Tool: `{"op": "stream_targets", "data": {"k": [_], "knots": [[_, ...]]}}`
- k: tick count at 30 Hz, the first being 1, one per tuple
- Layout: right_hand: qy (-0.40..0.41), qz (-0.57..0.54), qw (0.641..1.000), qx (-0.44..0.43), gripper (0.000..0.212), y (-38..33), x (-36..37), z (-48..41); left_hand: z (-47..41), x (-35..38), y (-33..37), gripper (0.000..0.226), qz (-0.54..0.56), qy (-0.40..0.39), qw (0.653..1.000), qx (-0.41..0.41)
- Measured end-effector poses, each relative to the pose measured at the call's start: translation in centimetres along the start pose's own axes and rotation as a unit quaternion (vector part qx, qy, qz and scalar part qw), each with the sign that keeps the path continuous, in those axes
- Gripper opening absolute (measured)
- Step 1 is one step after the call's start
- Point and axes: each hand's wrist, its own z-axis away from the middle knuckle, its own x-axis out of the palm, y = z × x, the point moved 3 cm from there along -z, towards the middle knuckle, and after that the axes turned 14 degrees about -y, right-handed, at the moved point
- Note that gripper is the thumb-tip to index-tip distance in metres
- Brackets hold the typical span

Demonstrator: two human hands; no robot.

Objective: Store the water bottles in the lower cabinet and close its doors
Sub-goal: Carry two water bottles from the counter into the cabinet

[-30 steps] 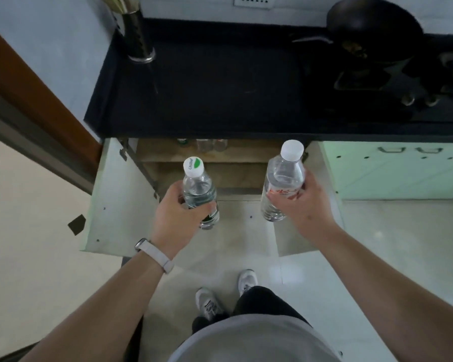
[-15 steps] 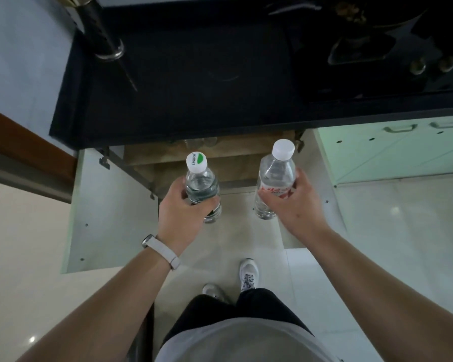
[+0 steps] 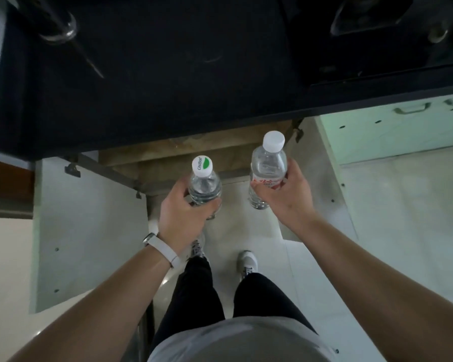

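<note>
The green-capped water bottle [image 3: 204, 186] stands upright, gripped by the left hand [image 3: 183, 215]. The white-capped water bottle [image 3: 268, 165] is also upright, gripped by the right hand [image 3: 285, 197]. The open lower cabinet [image 3: 194, 150] lies ahead and below both, under the black countertop [image 3: 168, 87].

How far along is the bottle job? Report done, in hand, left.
Done: the left door and right door stand open. In hand: the left hand grips the green-capped bottle, the right hand the white-capped bottle, both upright before the cabinet opening. Left: set both inside, shut both doors.
</note>
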Motion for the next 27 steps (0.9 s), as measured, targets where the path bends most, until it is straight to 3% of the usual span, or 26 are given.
{"op": "stream_targets", "data": {"k": [6,16,20,27], "knots": [[0.018,-0.013,1.000,0.011,0.056,4.4,3.3,-6.0,-7.3,1.6,-5.1,0.048,0.007,-0.034,0.999,0.011],[0.075,-0.061,0.994,-0.058,0.058,15.5,8.9,-18.2,-20.9,5.9,-15.2,0.052,0.024,-0.017,0.995,0.094],[0.086,-0.061,0.990,-0.094,0.058,18.5,10.1,-21.9,-25.1,7.9,-17.0,0.057,0.043,-0.015,0.988,0.144],[0.136,-0.055,0.974,-0.171,0.059,20.1,9.7,-25.6,-29.2,9.2,-16.6,0.045,0.055,-0.010,0.973,0.225]]}}
